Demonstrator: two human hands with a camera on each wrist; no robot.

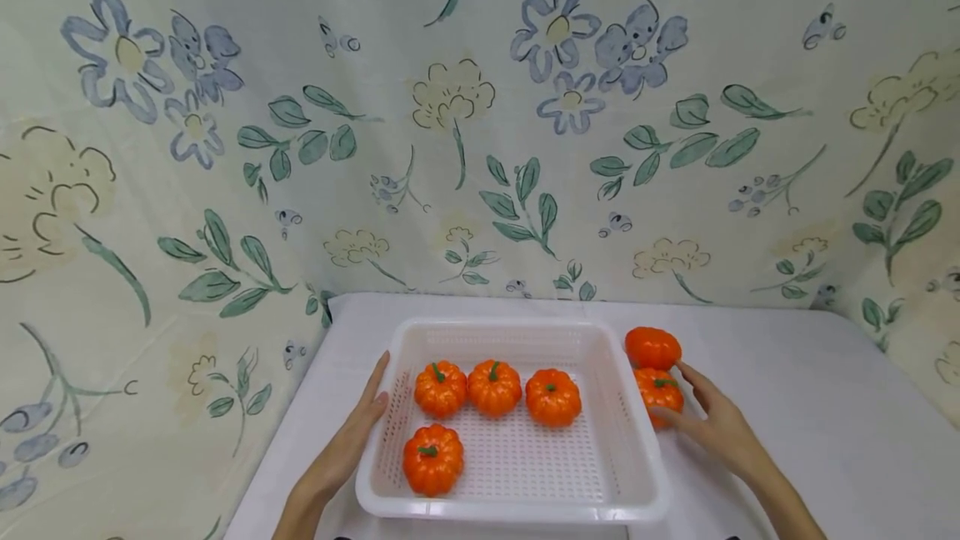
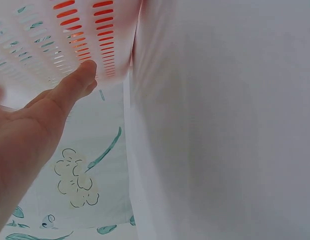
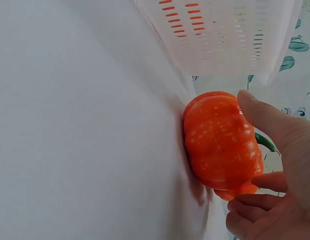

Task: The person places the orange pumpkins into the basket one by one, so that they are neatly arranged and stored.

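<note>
A white plastic basket [image 1: 517, 513] holds several orange toy pumpkins [image 1: 433, 459] with green stems. At its left side my left hand [image 1: 341, 448] rests with extended fingers against the outer wall; the left wrist view shows the fingertips [image 2: 89, 67] by the slotted side. Outside the basket on the right, my right hand [image 1: 723, 432] holds a toy pumpkin [image 3: 220, 142] between thumb and fingers, the thumb at one side and the fingertips at the other. This pumpkin sits on the white cloth. Another pumpkin [image 1: 652, 347] lies tipped just behind it, its stem hidden.
A white cloth [image 1: 810, 390] covers the table under the basket. Behind and to the left hangs a curtain [image 1: 465, 190] printed with flowers and leaves. The basket's right wall [image 3: 220, 55] rises close beside the gripped pumpkin.
</note>
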